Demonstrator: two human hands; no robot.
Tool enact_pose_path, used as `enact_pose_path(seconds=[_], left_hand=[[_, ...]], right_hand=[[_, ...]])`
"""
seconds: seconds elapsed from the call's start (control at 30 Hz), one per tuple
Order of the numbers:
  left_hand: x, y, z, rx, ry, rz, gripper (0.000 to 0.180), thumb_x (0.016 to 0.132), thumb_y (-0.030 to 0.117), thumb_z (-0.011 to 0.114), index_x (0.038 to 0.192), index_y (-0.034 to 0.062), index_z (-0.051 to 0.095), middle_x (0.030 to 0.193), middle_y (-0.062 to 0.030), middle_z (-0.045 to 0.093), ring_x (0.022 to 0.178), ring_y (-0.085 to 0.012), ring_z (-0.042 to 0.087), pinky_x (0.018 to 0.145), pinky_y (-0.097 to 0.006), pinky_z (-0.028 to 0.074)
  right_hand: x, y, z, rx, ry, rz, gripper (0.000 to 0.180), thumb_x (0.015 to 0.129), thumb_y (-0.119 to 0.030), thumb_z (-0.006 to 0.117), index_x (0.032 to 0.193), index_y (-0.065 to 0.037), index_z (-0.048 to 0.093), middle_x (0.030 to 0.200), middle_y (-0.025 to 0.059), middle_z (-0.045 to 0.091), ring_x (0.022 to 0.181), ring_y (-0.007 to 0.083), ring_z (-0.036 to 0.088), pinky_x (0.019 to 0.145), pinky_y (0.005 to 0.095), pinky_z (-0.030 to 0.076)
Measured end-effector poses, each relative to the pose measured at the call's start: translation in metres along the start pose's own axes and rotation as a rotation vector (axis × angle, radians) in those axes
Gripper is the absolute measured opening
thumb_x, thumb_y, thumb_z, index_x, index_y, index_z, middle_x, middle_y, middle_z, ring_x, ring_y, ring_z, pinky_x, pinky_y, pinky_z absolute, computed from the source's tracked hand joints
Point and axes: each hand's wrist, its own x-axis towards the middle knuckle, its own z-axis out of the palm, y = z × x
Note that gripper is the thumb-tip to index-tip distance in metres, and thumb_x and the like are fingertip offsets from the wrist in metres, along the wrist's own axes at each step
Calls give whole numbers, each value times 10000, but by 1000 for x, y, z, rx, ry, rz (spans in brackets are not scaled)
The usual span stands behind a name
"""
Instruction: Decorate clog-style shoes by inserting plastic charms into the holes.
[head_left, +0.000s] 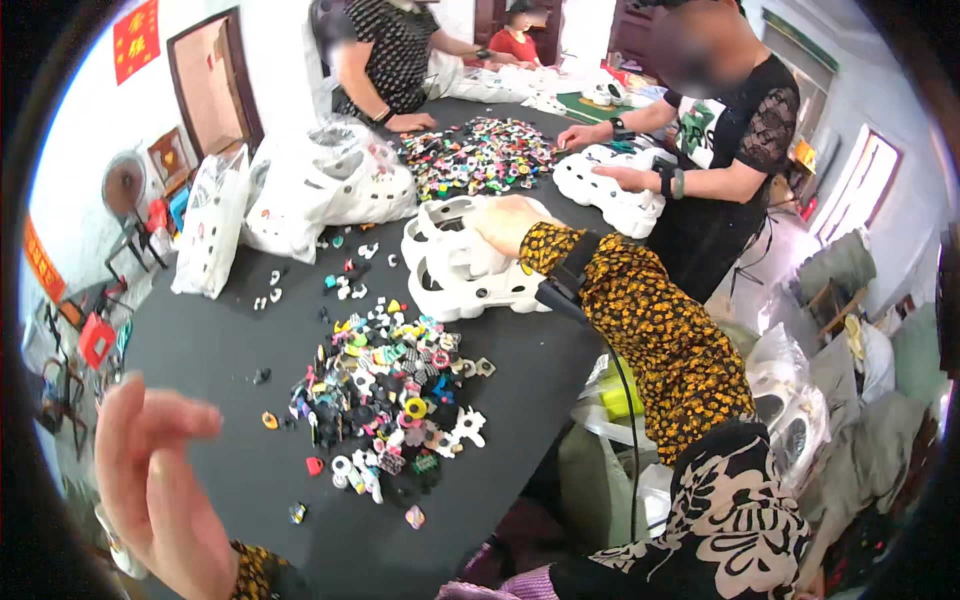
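Note:
My right hand (508, 226) is closed over a white clog (440, 278) with large holes, on the dark table. Another white clog seems to lie against it, though my hand and sleeve hide part of the pair. At the lower left my left hand (160, 490) is raised beside the table edge, its fingers apart and slightly bent, with nothing in it. Between the hands spreads a pile of small colourful shoe charms (390, 385). A few loose ones lie around it, among them a red charm (315, 466) and an orange one (270, 421).
Clear bags of white clogs (330, 190) stand at the far left of the table (210, 345). Beyond is a second charm pile (480, 155). At the right a co-worker holds white clogs (610, 185); another person leans at the far side. Bags and cloth lie to the right.

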Motion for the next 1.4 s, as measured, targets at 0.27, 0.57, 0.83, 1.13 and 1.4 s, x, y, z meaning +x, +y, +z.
enact_pose_path(seconds=[0.27,0.57,0.83,1.13,1.4], left_hand=[[-8,-18,-14,-333,30,57,364,942,95,473,1274,-52,448,1059,-212,592,931,-300,570,834,-440,474],[-12,-40,-19,-402,89,-6,334,928,94,507,1223,-64,503,1026,-211,603,923,-287,571,826,-428,476],[-14,-43,-23,-393,98,0,331,931,90,501,1229,-54,502,1048,-205,601,926,-288,574,825,-425,482],[-17,-38,-29,-387,80,33,325,947,78,468,1245,-47,487,1076,-203,592,942,-292,569,831,-429,479],[-21,-28,-40,-387,63,84,338,954,92,461,1262,-45,467,1080,-202,586,932,-291,571,817,-429,485]], right_hand=[[26,23,35,191,-122,147,333,817,-329,490,1002,-114,665,947,168,654,896,341,632,778,432,484],[11,27,19,69,84,38,210,805,-142,477,839,-76,674,869,153,668,850,300,660,735,434,515],[1,71,17,-120,303,349,168,817,-119,527,908,-19,628,968,159,563,928,304,588,738,407,512],[-27,58,6,-97,137,267,231,764,-48,553,989,-48,608,1026,136,549,992,283,557,813,412,447],[-64,62,-22,-172,-54,243,220,775,-87,549,980,-51,618,939,133,621,911,298,615,762,433,457]])
